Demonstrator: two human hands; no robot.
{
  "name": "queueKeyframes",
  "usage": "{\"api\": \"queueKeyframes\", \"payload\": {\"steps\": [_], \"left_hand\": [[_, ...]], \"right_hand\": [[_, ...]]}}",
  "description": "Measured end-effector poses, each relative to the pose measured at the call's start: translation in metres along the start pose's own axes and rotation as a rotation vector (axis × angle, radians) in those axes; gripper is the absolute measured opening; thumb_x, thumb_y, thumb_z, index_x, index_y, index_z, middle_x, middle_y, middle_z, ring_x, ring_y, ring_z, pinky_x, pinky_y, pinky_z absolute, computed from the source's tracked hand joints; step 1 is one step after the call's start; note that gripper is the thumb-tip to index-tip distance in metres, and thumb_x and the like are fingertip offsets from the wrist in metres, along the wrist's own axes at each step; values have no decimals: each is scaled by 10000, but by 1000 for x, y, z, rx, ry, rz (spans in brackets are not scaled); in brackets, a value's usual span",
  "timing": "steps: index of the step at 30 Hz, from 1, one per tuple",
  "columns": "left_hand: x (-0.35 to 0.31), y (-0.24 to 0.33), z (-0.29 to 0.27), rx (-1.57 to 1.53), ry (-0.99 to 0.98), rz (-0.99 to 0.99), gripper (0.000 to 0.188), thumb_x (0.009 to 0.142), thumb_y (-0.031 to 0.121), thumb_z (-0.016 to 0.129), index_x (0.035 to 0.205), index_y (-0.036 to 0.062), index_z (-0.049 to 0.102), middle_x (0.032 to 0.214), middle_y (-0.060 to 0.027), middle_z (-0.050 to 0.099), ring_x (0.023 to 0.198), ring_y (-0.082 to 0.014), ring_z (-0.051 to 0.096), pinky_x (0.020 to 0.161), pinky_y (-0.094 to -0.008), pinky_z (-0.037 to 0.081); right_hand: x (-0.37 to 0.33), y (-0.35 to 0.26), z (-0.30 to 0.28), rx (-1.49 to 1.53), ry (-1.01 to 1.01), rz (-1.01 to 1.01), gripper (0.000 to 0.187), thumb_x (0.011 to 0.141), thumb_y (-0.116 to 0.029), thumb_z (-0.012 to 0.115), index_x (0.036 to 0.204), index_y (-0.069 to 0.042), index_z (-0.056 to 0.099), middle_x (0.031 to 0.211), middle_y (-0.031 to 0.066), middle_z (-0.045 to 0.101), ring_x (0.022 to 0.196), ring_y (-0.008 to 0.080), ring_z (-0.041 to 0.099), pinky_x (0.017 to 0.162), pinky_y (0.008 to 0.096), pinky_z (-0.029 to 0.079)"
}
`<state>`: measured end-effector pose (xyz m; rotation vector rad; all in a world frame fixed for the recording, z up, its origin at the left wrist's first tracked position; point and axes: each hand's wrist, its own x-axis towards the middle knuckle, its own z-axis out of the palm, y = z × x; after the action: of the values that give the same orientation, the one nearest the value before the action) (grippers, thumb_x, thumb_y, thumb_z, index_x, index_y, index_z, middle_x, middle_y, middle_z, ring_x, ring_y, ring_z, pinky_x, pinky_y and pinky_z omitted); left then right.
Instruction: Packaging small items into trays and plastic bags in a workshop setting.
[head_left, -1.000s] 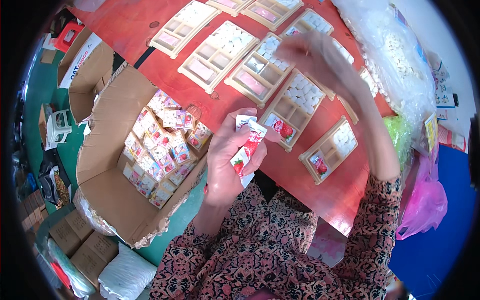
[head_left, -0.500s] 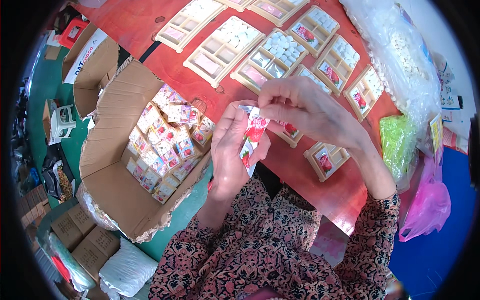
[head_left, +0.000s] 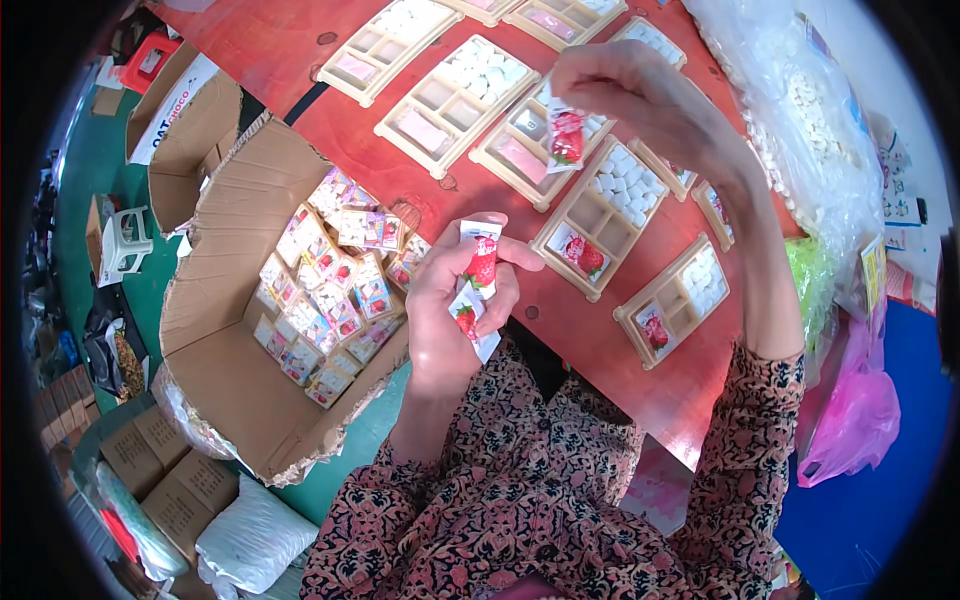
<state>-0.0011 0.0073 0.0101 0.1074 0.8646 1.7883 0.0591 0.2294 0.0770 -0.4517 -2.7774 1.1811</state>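
Observation:
My left hand is closed around small strawberry-printed sachets, above the near edge of the red table. Between the fingertips of my right hand hangs another strawberry-printed sachet. It is over a cream compartment tray that holds white pieces and a pink packet. Nearer to me, a second tray has white pieces at one end and a strawberry sachet at the other. A further tray to its right is filled in a similar way.
More trays stand across the table. A torn-edged cardboard box on the left holds several small printed boxes. Clear plastic with white pieces, a green bag and a pink bag lie right.
My right hand has parted from my left, moving up and away with one sachet over a tray. The left hand keeps the remaining sachets and has barely shifted.

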Motion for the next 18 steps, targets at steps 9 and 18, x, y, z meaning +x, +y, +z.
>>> {"api": "queueKeyframes", "payload": {"steps": [9, 18], "left_hand": [[6, 3, 0, 7, -1, -16, 183, 818, 129, 348, 910, -18, 404, 864, -241, 604, 403, -94, 385, 362, -200, 300], [8, 3, 3, -36, -20, 21, 167, 812, 68, 357, 928, -41, 407, 837, -236, 597, 362, -93, 362, 361, -195, 290]], "right_hand": [[17, 27, 49, -237, 105, -389, 77, 796, -108, 590, 845, -50, 606, 755, 74, 568, 778, 257, 565, 698, 350, 447], [-4, -22, 62, 312, -251, -53, 265, 778, -201, 554, 635, 21, 549, 575, 118, 526, 539, 230, 551, 527, 340, 433]]}}
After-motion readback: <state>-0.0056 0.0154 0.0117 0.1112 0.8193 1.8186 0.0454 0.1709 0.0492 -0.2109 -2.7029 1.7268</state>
